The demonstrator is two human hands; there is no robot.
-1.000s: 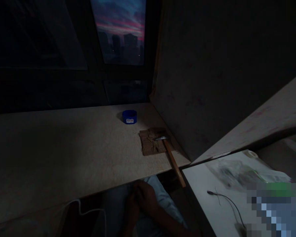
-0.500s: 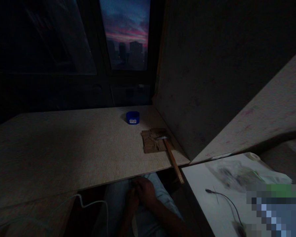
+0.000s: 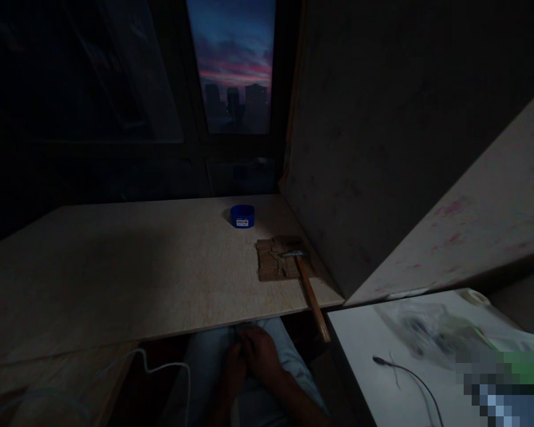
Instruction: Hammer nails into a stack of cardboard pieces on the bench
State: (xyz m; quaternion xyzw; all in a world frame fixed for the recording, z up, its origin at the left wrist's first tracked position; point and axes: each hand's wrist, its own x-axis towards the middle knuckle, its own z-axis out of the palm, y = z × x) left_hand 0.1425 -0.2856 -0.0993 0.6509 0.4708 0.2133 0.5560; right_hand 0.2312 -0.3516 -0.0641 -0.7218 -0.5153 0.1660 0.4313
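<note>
Both my hands rest together in my lap on pale trousers, below the front edge of the wooden tabletop. My right hand lies on top with its fingers curled against my left hand, which is mostly lost in the dark. Nothing shows in either hand. Nearest on the tabletop is a hammer with a wooden handle jutting past the edge. Its head lies on a brown woven pad.
A small blue round tin sits further back. An upright board walls off the right side. A white surface at lower right bears a plastic bag and a thin black cable. A white cord hangs at lower left.
Only the view has shifted slightly, so the tabletop things sit a little further right. My hands stay together in my lap.
</note>
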